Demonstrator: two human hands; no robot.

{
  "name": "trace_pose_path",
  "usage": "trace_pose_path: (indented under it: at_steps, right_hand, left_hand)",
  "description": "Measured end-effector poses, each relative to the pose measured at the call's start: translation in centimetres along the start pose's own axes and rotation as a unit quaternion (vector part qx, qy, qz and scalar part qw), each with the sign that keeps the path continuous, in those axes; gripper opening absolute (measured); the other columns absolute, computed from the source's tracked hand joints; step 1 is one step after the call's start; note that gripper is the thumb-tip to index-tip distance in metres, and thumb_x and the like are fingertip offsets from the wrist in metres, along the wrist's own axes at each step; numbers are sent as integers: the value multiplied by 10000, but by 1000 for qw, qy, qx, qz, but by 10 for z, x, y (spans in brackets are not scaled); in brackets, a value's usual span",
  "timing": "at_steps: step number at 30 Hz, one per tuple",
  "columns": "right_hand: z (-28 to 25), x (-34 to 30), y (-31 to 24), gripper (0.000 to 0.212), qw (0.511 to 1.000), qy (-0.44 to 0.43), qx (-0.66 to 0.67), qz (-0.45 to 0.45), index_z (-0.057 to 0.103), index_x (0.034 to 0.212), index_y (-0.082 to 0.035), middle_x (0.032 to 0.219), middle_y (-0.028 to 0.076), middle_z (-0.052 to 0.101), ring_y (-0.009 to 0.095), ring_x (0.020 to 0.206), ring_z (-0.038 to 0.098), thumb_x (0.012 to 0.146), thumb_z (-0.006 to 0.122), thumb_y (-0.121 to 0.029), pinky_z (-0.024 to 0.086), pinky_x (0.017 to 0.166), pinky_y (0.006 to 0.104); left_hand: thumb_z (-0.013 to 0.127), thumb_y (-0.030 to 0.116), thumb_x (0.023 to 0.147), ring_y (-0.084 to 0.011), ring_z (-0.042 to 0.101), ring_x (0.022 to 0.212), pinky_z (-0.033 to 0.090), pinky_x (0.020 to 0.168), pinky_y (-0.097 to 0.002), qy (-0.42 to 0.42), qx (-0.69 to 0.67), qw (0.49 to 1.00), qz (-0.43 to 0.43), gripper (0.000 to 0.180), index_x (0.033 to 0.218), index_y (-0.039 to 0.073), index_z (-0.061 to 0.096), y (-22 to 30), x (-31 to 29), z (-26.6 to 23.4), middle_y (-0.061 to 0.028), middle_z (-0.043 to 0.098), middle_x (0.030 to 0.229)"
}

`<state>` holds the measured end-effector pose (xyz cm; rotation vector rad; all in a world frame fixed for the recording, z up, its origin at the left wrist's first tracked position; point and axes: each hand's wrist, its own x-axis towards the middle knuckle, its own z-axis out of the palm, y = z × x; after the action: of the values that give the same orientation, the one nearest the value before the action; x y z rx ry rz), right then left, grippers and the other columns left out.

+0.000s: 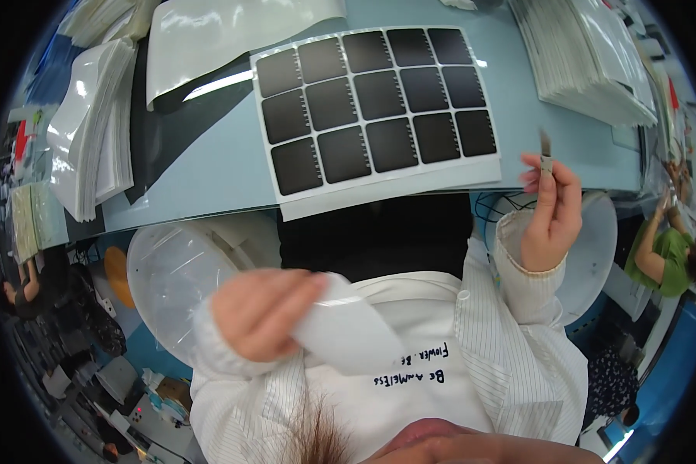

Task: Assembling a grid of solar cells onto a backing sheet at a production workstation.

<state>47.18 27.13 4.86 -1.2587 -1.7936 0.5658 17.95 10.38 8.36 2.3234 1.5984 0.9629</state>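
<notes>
While the left hand (pixel 267 313) pinches a white strip (pixel 349 332) before the shirt (pixel 433 321), the right hand (pixel 553 220) holds a small knife (pixel 546 164) blade-up; paper stacks (pixel 93 127) flank the black-squared sheet (pixel 380 95).

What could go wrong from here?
The right hand holds what looks like a small blade, its tip seemingly uncovered: it could nick skin or scratch the sheet of dark squares.

That sheet's near left corner juts past the edge of the table, so a passing sleeve might shift it.

The white piece in the left hand might get creased.
</notes>
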Motion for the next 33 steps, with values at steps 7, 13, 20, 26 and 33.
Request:
trace_pose_path:
  at_steps: [7, 13, 20, 26, 33]
  right_hand:
    - [-25, -30, 1, 404, 727, -390, 416, 382, 556, 1175, 7, 876, 0, 611, 56, 685, 505, 939, 665, -303, 417, 638, 190]
    - [-44, -49, 9, 294, 750, -368, 321, 447, 689, 1069, 1, 945, 48, 704, 99, 821, 631, 857, 769, -187, 500, 739, 244]
    - [-222, -49, 151, 286, 886, -206, 12, 416, 702, 988, 10, 841, 59, 700, 123, 718, 646, 796, 793, -182, 517, 667, 273]
    - [-387, -172, 310, 462, 858, 98, -95, 495, 707, 1004, 58, 927, 127, 715, 206, 842, 682, 780, 815, -332, 523, 761, 325]
    - [-314, -214, 354, 624, 663, 117, -469, 572, 727, 1057, -13, 1032, 177, 722, 376, 952, 674, 723, 793, -536, 510, 850, 439]
  left_hand:
    - [621, -5, 524, -272, 669, 754, 542, 625, -334, 2, -56, 997, 60, 615, 1137, 9, 679, 10, 47, 96, -129, 663, 930]
    - [657, -25, 562, -272, 673, 865, 550, 696, -333, -11, -39, 990, 131, 588, 1149, 7, 674, 28, 74, 128, -112, 681, 1015]
    - [808, 151, 702, -311, 605, 1103, 467, 926, -435, 41, -3, 996, 78, 496, 1163, 31, 670, 21, 84, 133, -105, 678, 1170]
    - [784, 95, 734, -286, 605, 1112, 458, 922, -405, 34, 65, 996, 53, 418, 1142, 72, 695, 0, 73, 137, -62, 683, 1200]
    - [735, 78, 768, -244, 615, 1109, 440, 957, -372, 12, 81, 996, 46, 366, 1133, 84, 709, -3, 66, 137, -45, 670, 1237]
